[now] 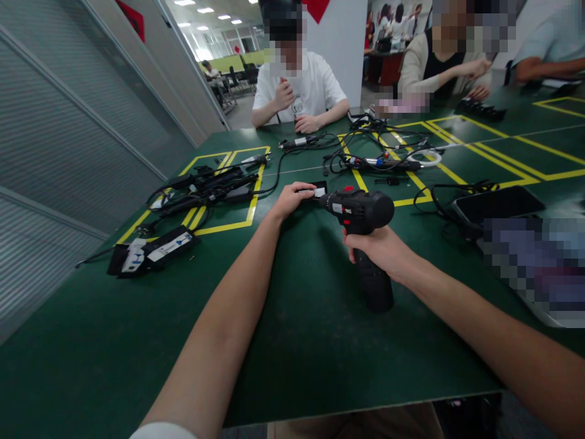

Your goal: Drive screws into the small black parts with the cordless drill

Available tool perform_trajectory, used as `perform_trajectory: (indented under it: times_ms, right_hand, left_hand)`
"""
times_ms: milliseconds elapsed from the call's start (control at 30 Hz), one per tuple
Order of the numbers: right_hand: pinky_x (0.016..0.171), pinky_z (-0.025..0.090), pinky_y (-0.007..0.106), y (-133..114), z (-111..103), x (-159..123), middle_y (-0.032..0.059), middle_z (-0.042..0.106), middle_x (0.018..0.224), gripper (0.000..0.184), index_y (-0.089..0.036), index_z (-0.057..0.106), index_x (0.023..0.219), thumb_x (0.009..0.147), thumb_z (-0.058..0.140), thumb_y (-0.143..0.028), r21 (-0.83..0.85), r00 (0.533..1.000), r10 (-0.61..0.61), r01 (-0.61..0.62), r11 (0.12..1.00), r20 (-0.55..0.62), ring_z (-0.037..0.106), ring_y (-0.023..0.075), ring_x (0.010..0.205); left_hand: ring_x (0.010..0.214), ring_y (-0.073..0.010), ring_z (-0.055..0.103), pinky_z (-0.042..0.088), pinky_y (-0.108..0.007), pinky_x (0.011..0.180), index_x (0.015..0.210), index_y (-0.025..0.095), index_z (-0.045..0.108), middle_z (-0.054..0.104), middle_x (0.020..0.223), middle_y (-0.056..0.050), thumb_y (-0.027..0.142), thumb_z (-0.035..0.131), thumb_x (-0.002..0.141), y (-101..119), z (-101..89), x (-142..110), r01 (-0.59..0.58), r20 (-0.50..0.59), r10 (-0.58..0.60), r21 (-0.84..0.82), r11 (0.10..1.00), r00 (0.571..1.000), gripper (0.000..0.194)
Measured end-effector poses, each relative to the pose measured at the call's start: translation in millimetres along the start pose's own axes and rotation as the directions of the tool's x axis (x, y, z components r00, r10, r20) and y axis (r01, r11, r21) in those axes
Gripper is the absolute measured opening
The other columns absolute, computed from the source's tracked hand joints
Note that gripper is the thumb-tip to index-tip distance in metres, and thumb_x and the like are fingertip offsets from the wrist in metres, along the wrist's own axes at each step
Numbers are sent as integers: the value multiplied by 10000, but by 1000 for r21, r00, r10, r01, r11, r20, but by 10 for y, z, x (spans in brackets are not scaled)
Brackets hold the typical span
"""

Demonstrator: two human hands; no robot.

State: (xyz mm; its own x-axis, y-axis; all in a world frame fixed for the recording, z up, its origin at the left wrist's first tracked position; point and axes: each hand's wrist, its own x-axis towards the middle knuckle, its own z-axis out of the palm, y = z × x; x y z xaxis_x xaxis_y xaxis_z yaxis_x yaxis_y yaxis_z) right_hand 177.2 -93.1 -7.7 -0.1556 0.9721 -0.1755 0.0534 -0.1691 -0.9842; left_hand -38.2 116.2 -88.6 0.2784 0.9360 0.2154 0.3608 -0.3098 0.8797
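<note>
My right hand (381, 247) is wrapped around the handle of a black cordless drill (359, 210) with red buttons. The drill points left and away from me, its front end close to my left fingers. My left hand (292, 200) lies low over the green table and grips a small flat black piece with a white label (320, 191). Part of that piece is hidden behind my fingers and the drill. Whether the drill's tip touches it I cannot tell.
Black adapters and cables (210, 189) lie in a yellow-taped area at left, near black pieces with white labels (171, 244). Farther back are tangled cables (379, 131) and pen-like tools (384, 163). A phone-like device (498, 204) lies right. Other people sit across the table (292, 360).
</note>
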Motion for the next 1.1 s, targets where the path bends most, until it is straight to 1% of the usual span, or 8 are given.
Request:
perform_trajectory:
  times_ms: [100,300,567,733,1000,1100]
  right_hand:
    - [502,431,278,10,-6,3,-6,572,594,84,-170,588,741,667,625,-157,-11,1000,12,-12,1000,3,552,135,497]
    - [495,431,269,48,-14,16,-17,562,575,89,-170,585,740,659,620,-161,-9,1000,-14,14,1000,3,551,132,489]
    - [497,430,275,40,-23,19,-12,569,606,89,-166,587,750,668,618,-156,-10,1000,-23,24,1000,18,552,131,497]
    - [502,438,277,27,-12,7,-11,572,607,94,-164,593,761,674,618,-145,-6,1000,1,-1,1000,15,556,133,506]
    - [495,437,273,18,-8,11,-15,573,616,97,-164,586,761,674,626,-150,-10,1000,-3,3,1000,15,557,127,494]
    - [490,433,271,21,-11,9,-14,576,618,95,-165,586,760,674,625,-156,-7,1000,-7,7,1000,10,558,126,491]
  left_hand:
    - [1058,-241,595,426,-377,1007,1007,194,739,694,1100,-58,360,679,705,-14,-3,6,-7,-3,7,3,1000,1000,350]
    - [1036,-230,605,426,-378,1009,1024,193,734,698,1103,-56,362,685,703,-41,-5,18,4,21,-3,-34,999,1000,366]
    - [1036,-230,607,430,-369,999,1010,191,736,701,1092,-57,357,689,701,-40,2,25,10,10,-10,-39,999,1000,354]
    - [1017,-225,610,437,-367,987,1022,194,734,702,1087,-58,360,690,700,-42,1,25,26,12,-26,-39,999,1000,365]
    - [994,-220,614,440,-360,971,1016,187,736,705,1073,-61,355,696,699,-39,-1,17,11,9,-10,-51,999,1000,361]
    - [993,-223,614,445,-366,969,1014,190,736,707,1063,-61,356,697,692,-39,5,21,29,1,-29,-49,998,1000,364]
